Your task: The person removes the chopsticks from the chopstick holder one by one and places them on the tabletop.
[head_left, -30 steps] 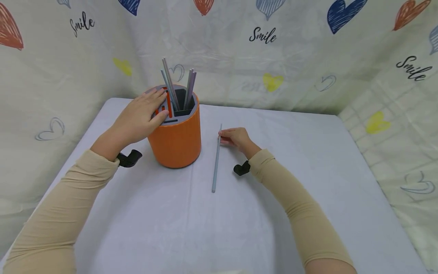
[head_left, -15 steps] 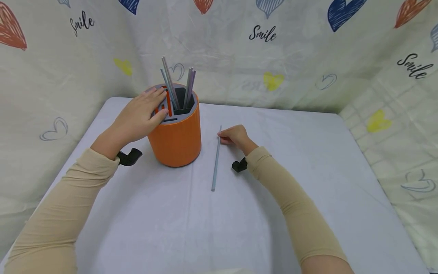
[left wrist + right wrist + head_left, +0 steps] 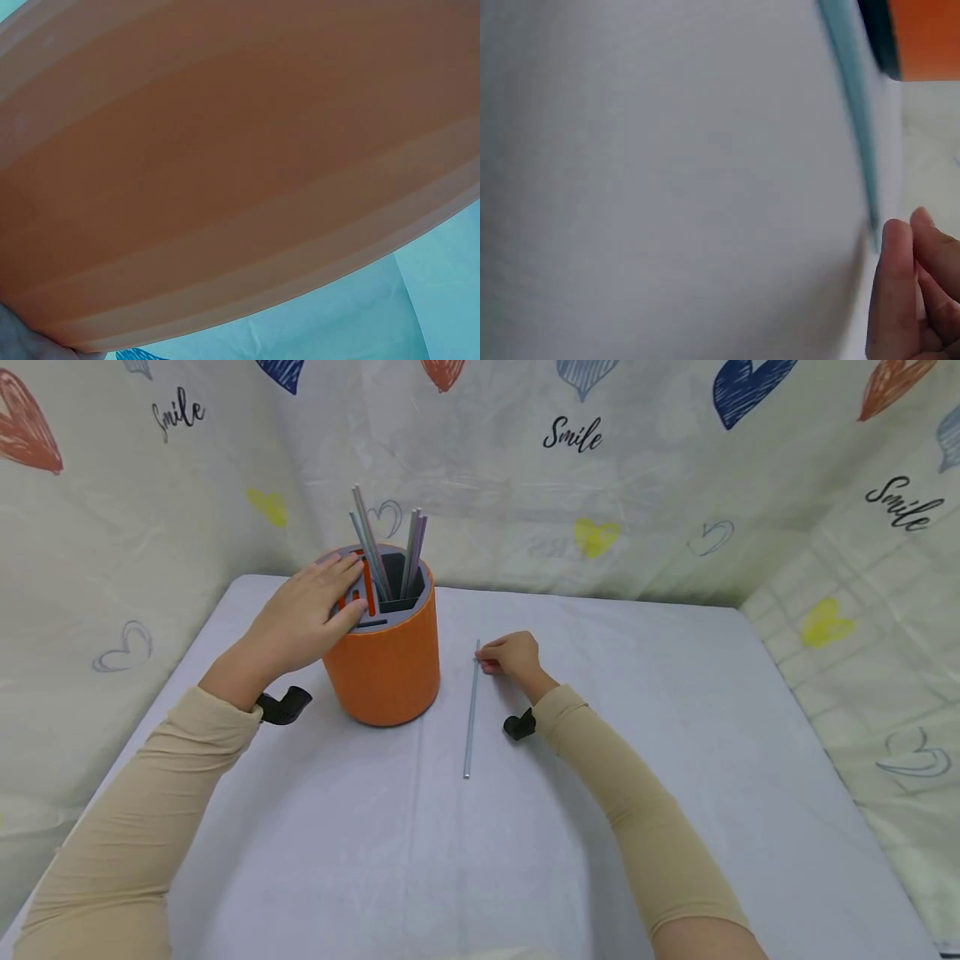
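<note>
An orange cylindrical pen holder (image 3: 382, 672) with a grey divided top stands on the table. My left hand (image 3: 303, 610) rests across the left part of that top, fingers extended. The holder's orange wall (image 3: 240, 165) fills most of the left wrist view. To the holder's right, a slim pale-blue stick (image 3: 470, 718) lies lengthwise, one end toward me. Near its far end my right hand (image 3: 513, 656) pinches it with thumb and fingertips. In the right wrist view the blurred stick (image 3: 855, 97) runs down to the fingertips (image 3: 898, 236); the exact contact is unclear there.
Several slim silvery, bluish and purple sticks (image 3: 411, 552) stand in the holder's large dark compartment. A white cloth covers the table (image 3: 675, 735). Behind it hangs a curtain (image 3: 495, 485) printed with hearts and "Smile". A black wrist camera mount (image 3: 285, 705) sits below my left wrist.
My right hand has shifted slightly left, and the stick's far end has moved left with it, so the stick stands a little straighter. My left hand stays on the holder.
</note>
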{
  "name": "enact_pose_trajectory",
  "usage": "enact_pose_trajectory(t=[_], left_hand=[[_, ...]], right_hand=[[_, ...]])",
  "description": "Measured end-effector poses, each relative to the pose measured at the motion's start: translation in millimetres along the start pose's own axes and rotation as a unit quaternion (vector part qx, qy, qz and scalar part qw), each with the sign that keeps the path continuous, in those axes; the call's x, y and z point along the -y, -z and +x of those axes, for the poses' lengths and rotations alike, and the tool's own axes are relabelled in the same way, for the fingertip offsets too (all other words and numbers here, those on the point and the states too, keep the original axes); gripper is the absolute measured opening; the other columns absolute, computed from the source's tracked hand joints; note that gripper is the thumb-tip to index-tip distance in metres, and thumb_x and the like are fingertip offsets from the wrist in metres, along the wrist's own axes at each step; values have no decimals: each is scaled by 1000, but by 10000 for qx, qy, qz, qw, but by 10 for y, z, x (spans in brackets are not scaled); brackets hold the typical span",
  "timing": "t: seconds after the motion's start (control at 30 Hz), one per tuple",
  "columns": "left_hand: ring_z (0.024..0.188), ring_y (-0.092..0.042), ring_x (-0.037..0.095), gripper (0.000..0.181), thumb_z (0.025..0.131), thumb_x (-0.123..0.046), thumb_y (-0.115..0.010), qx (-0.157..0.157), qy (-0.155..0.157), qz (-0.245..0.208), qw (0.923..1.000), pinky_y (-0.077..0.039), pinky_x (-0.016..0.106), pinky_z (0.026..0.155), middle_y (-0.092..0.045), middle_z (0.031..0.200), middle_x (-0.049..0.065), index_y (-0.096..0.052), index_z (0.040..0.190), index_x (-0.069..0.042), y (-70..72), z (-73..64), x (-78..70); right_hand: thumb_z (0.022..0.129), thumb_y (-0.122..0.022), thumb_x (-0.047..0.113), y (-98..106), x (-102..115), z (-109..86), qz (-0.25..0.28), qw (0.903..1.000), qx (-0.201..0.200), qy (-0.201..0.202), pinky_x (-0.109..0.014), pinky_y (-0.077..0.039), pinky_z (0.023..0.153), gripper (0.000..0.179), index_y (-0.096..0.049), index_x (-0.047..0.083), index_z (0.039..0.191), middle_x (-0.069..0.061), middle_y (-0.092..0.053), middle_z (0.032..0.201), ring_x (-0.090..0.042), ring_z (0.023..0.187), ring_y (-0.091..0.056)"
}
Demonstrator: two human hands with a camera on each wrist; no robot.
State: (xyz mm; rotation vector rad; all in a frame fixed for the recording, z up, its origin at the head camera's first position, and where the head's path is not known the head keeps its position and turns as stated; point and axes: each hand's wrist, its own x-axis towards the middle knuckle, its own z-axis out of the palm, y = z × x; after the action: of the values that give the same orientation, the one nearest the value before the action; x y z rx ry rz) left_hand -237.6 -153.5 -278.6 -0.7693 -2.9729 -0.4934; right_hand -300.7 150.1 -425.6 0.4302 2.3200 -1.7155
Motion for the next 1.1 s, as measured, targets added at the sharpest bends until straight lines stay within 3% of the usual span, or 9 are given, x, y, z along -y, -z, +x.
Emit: enact_pose_trajectory(t=[0.13,0.3,0.4,0.6,1.1], left_hand=[[155,-15,35,63,104,-36,-37,12,-13,-20,10000,-15,53,127,-26,164,16,-27,156,-1,-5,4,1],[155,-15,35,63,105,-36,-37,14,10,-4,10000,-15,54,127,-25,164,16,-26,156,-2,1,5,6],[155,-15,35,63,105,-36,-37,16,37,7,10000,-15,55,127,-25,164,16,-26,156,-2,9,3,4],[155,-14,35,63,105,-36,-36,39,66,23,10000,-15,55,127,-25,164,16,-26,157,-2,19,0,2],[155,-14,34,64,105,-38,-36,54,-20,-100,9999,-13,52,128,-24,165,15,-26,156,-1,28,8,19]], right_hand=[[86,-76,9,74,221,-113,615,9976,-108,308,-20,-61,68,29,-73,-5,112,-10,-78,90,-6,64,-71],[88,-75,13,157,661,-357,1046,9892,45,1025,-28,-61,87,34,-72,1,119,-18,-73,117,-17,95,-75],[88,-75,14,165,894,-522,1122,9832,210,1423,-29,-59,92,36,-71,4,121,-15,-72,120,-22,106,-72],[87,-76,12,108,1194,-735,1382,9718,570,1824,-27,-57,95,37,-71,5,123,-13,-73,120,-17,107,-72],[84,-78,11,-75,1467,-869,1449,9500,1049,2558,-30,-56,99,34,-74,5,118,-7,-76,110,-17,111,-69]])
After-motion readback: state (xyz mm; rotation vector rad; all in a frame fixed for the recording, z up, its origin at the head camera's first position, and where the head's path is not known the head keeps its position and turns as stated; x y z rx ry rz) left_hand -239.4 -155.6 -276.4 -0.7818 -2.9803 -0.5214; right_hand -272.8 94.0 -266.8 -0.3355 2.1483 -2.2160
